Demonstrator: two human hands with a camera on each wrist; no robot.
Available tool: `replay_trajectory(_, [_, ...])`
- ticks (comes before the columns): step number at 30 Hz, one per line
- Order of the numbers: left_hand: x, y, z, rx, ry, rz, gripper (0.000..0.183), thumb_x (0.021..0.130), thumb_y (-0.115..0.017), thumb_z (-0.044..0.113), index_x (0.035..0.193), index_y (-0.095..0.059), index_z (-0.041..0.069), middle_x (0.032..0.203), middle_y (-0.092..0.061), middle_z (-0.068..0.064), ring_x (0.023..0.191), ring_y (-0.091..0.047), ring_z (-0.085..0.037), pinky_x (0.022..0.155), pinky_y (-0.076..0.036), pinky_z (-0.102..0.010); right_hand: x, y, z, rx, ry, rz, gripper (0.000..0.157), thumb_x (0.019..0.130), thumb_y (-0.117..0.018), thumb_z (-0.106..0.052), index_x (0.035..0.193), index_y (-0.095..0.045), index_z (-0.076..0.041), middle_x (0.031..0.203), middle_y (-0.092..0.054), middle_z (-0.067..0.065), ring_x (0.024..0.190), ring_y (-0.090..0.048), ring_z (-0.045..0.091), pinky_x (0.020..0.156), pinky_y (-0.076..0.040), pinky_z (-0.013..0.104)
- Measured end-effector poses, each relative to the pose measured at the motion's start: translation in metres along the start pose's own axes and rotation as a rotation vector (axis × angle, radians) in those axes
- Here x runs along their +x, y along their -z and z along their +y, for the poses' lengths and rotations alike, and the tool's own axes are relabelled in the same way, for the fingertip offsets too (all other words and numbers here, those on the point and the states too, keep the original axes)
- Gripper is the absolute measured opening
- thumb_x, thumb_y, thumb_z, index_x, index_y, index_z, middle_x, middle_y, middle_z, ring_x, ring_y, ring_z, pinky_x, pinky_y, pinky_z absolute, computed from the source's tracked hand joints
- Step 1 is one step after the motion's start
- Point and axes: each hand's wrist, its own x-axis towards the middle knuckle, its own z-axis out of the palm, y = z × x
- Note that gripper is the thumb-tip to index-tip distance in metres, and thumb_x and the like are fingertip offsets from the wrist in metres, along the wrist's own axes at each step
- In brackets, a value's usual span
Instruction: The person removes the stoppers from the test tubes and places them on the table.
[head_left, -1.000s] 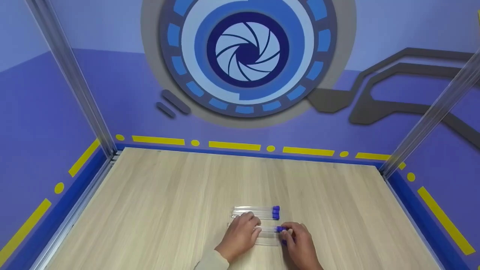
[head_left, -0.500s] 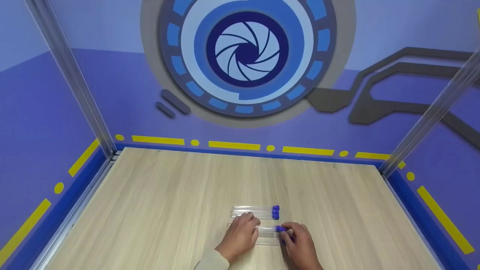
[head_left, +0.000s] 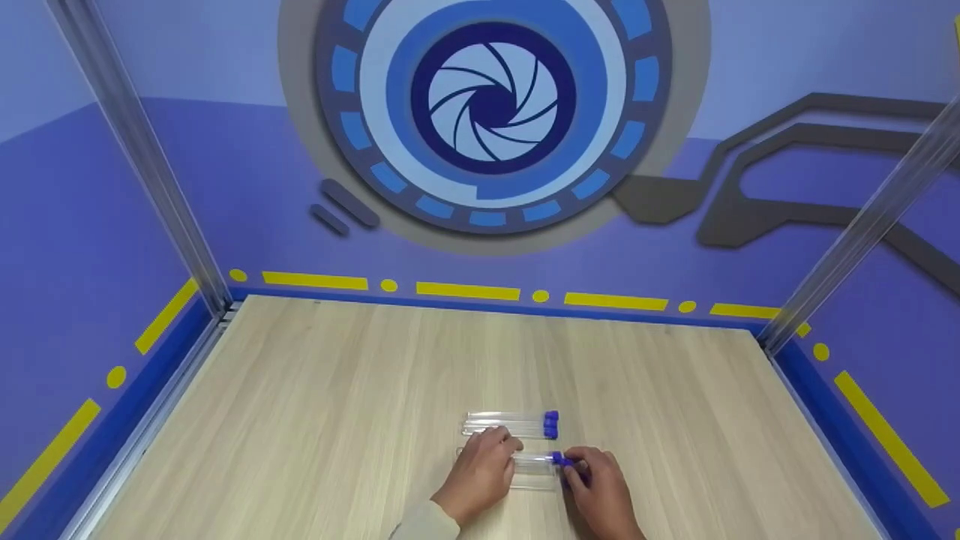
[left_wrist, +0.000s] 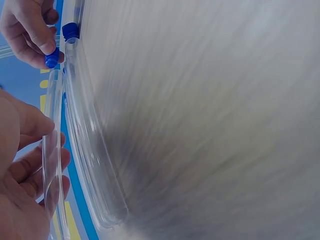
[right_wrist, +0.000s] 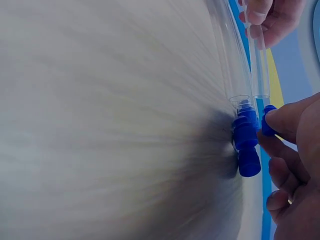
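My left hand (head_left: 481,469) holds a clear test tube (left_wrist: 52,145) between thumb and fingers, just above the table. At the tube's mouth my right hand (head_left: 601,484) pinches a blue stopper (right_wrist: 268,120) between thumb and finger. The right wrist view shows a small gap between this stopper and the tube's rim. More clear tubes (head_left: 534,484) lie on the table below the hands, partly hidden by them. Several loose blue stoppers (right_wrist: 245,132) sit by the open end of a lying tube (right_wrist: 239,90).
Behind the left hand, a row of clear tubes (head_left: 506,424) with blue stoppers (head_left: 552,425) lies on the wooden table (head_left: 337,420). Patterned blue walls (head_left: 420,262) and metal posts (head_left: 169,165) bound the table at the back and sides.
Both hands stay almost in the same place over the tubes. Only slight shifts of the fingers and the stopper near the tube's mouth show.
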Motion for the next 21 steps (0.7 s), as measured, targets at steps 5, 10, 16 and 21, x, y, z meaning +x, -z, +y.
replay_trajectory(5, [0.0015, -0.0007, 0.0005, -0.020, 0.030, -0.050, 0.017, 0.084, -0.062, 0.008, 0.098, -0.070, 0.014, 0.087, -0.060, 0.004, 0.081, -0.056, -0.013, 0.070, -0.043, -0.027, 0.0010, -0.0011, -0.0002, 0.000, -0.039, -0.038, 0.019, 0.088, -0.067, -0.010, 0.103, -0.066, -0.019, 0.104, -0.063, -0.007, 0.094, -0.049, 0.010, 0.084, -0.045, 0.032])
replay_trajectory(10, [0.0024, -0.0020, 0.0007, -0.010, 0.042, -0.071, 0.018, 0.084, -0.063, 0.010, 0.099, -0.070, 0.016, 0.089, -0.060, 0.004, 0.082, -0.057, -0.013, 0.072, -0.043, -0.027, 0.0015, -0.0022, 0.0011, 0.002, -0.047, -0.060, 0.019, 0.088, -0.067, -0.010, 0.103, -0.066, -0.021, 0.106, -0.062, -0.008, 0.099, -0.050, 0.011, 0.091, -0.045, 0.034])
replay_trajectory(16, [0.0021, -0.0044, 0.0000, 0.001, 0.023, -0.058, 0.018, 0.084, -0.063, 0.009, 0.098, -0.070, 0.017, 0.089, -0.060, 0.005, 0.084, -0.058, -0.012, 0.073, -0.043, -0.026, 0.0021, -0.0022, 0.0038, -0.022, -0.020, -0.043, 0.016, 0.086, -0.068, -0.010, 0.098, -0.066, -0.020, 0.108, -0.062, -0.005, 0.101, -0.052, 0.014, 0.092, -0.045, 0.038])
replay_trajectory(21, [0.0024, -0.0052, -0.0006, 0.008, 0.006, -0.036, 0.017, 0.083, -0.062, 0.008, 0.096, -0.070, 0.016, 0.088, -0.060, 0.005, 0.082, -0.057, -0.012, 0.071, -0.043, -0.026, 0.0031, -0.0026, 0.0047, -0.015, -0.012, -0.040, 0.015, 0.085, -0.068, -0.009, 0.096, -0.067, -0.020, 0.109, -0.062, -0.003, 0.105, -0.053, 0.017, 0.096, -0.044, 0.041])
